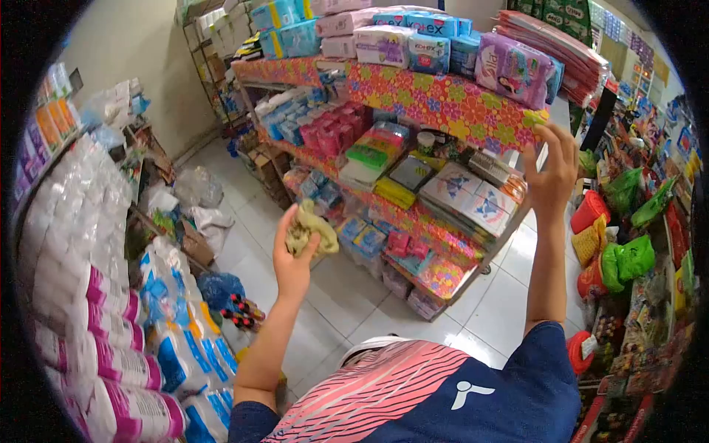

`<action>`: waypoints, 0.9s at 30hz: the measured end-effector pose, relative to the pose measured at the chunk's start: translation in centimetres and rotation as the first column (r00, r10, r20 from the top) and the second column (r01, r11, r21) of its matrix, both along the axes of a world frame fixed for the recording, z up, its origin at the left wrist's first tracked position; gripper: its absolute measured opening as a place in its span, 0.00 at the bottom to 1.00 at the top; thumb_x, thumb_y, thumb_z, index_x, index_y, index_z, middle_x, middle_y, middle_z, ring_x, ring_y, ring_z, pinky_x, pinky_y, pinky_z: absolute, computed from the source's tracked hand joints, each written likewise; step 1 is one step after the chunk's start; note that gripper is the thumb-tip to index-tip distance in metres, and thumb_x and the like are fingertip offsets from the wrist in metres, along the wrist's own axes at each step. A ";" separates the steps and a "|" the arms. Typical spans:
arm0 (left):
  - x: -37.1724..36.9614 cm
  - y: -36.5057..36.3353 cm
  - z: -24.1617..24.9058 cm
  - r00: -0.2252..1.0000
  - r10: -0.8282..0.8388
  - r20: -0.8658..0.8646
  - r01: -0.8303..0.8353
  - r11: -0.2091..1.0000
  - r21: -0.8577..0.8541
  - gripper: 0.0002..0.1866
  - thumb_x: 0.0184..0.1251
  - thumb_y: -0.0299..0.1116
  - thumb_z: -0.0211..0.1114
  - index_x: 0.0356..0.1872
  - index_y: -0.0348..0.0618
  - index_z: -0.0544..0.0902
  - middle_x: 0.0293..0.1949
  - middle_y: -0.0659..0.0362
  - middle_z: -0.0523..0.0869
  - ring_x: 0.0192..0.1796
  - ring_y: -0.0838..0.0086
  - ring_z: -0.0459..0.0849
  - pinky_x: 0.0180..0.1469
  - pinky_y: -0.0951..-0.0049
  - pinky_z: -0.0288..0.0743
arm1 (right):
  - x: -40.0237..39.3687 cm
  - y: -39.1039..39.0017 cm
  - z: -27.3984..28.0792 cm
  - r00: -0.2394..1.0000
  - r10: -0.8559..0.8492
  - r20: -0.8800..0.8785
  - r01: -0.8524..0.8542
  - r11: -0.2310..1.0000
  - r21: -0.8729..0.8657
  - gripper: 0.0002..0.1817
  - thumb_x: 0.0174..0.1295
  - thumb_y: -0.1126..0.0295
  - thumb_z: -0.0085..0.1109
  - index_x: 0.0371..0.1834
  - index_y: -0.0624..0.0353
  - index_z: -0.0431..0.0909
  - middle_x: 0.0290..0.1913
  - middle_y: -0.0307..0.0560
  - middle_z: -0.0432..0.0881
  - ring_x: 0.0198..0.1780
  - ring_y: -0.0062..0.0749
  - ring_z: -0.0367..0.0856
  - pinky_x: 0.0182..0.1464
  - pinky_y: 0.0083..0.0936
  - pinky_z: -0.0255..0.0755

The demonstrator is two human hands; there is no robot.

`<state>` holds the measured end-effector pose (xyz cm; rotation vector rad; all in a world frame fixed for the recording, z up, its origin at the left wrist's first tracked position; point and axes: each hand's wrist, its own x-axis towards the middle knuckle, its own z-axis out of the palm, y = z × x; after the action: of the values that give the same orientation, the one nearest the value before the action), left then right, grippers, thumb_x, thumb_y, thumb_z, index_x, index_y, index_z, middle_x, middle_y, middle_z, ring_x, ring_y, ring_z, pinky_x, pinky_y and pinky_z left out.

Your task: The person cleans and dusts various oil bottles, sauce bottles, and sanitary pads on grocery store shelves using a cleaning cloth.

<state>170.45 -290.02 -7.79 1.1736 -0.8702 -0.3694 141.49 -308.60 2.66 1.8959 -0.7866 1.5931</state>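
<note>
A crumpled yellowish cloth (319, 235) is bunched in my left hand (292, 260), fingers wrapped round it, in front of the shelf unit's left side. My right hand (552, 166) is raised at the unit's right end, its fingers apart and nothing seen in them. Its fingertips overlap the corner of the flowered shelf edging (443, 100) in this view. Just left of that hand, the middle shelf carries stacked white printed books (469, 196) and a long box (484, 166). On top, a purple pad pack (515, 70) stands near my right fingertips.
Kotex packs (430, 53) line the top shelf. Wrapped tissue rolls (136, 413) and clear plastic packs (70, 192) are piled along the left. Goods in green bags (626, 262) crowd the right side. White floor tiles (325, 303) run between the rows.
</note>
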 end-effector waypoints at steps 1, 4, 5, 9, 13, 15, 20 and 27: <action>0.9 -2.2 1.1 0.977 0.049 0.209 -0.041 0.998 -0.043 0.26 0.50 0.25 0.63 0.53 0.42 0.66 0.48 0.58 0.71 0.49 0.72 0.70 0.51 0.74 0.65 | 0.3 -1.0 0.1 1.000 -0.014 0.007 0.014 1.000 -0.007 0.14 0.42 0.75 0.56 0.36 0.56 0.73 0.38 0.42 0.73 0.45 0.37 0.69 0.48 0.31 0.61; 1.8 -8.3 4.2 0.858 0.104 0.502 -0.014 0.983 -0.181 0.25 0.47 0.25 0.64 0.50 0.42 0.69 0.49 0.57 0.70 0.51 0.69 0.69 0.53 0.72 0.63 | 1.4 -3.2 -0.3 0.963 -0.270 0.014 0.270 0.963 -0.004 0.14 0.41 0.70 0.57 0.35 0.49 0.74 0.39 0.36 0.74 0.44 0.30 0.70 0.54 0.28 0.51; 1.5 -10.2 5.4 0.796 0.122 0.593 0.039 0.967 -0.251 0.24 0.46 0.25 0.65 0.48 0.42 0.71 0.49 0.56 0.70 0.51 0.68 0.69 0.53 0.71 0.63 | 2.1 -3.7 -0.6 0.941 -0.336 0.031 0.337 0.938 -0.076 0.14 0.41 0.69 0.57 0.35 0.48 0.75 0.38 0.34 0.74 0.42 0.28 0.70 0.56 0.31 0.50; -1.6 -17.3 8.7 0.674 0.111 0.730 0.256 0.893 -0.371 0.27 0.39 0.24 0.67 0.48 0.46 0.73 0.49 0.54 0.70 0.52 0.61 0.68 0.53 0.67 0.63 | 2.2 -4.5 -0.7 0.928 -0.370 0.043 0.373 0.925 -0.072 0.14 0.39 0.69 0.58 0.34 0.48 0.75 0.37 0.33 0.74 0.42 0.28 0.70 0.55 0.33 0.51; -7.9 -23.4 11.4 0.476 0.206 0.855 0.528 0.710 -0.466 0.26 0.38 0.26 0.65 0.46 0.54 0.74 0.47 0.57 0.70 0.51 0.63 0.68 0.52 0.64 0.64 | 2.2 -4.9 -0.7 0.936 -0.343 0.075 0.348 0.935 -0.071 0.13 0.39 0.69 0.59 0.33 0.48 0.74 0.35 0.35 0.75 0.40 0.29 0.70 0.54 0.33 0.52; -11.1 -25.7 11.3 0.380 0.332 0.863 0.553 0.667 -0.500 0.21 0.41 0.29 0.63 0.43 0.56 0.76 0.46 0.59 0.71 0.50 0.65 0.69 0.51 0.65 0.65 | 2.0 -5.1 -0.9 0.927 -0.365 0.086 0.371 0.925 -0.078 0.12 0.40 0.69 0.58 0.32 0.49 0.74 0.35 0.36 0.75 0.40 0.30 0.71 0.55 0.34 0.52; -11.8 -28.5 10.6 0.301 0.614 0.730 0.549 0.514 -0.659 0.17 0.42 0.33 0.61 0.38 0.65 0.77 0.38 0.65 0.71 0.43 0.73 0.70 0.43 0.69 0.69 | 1.7 -5.0 -1.1 0.931 -0.361 0.052 0.365 0.926 -0.095 0.10 0.43 0.68 0.56 0.31 0.51 0.72 0.37 0.37 0.75 0.43 0.31 0.71 0.57 0.35 0.50; -6.6 -30.3 11.0 0.227 0.660 0.716 0.599 0.485 -0.637 0.17 0.42 0.32 0.60 0.37 0.65 0.73 0.36 0.66 0.70 0.41 0.74 0.70 0.41 0.74 0.69 | 2.4 -5.3 -1.1 0.919 -0.385 0.080 0.392 0.915 -0.094 0.09 0.41 0.71 0.56 0.27 0.51 0.70 0.37 0.38 0.76 0.42 0.34 0.72 0.57 0.36 0.50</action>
<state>163.81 -320.34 3.26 0.1546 -1.8684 1.1047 143.91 -313.88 1.51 1.5048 -1.0099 1.4137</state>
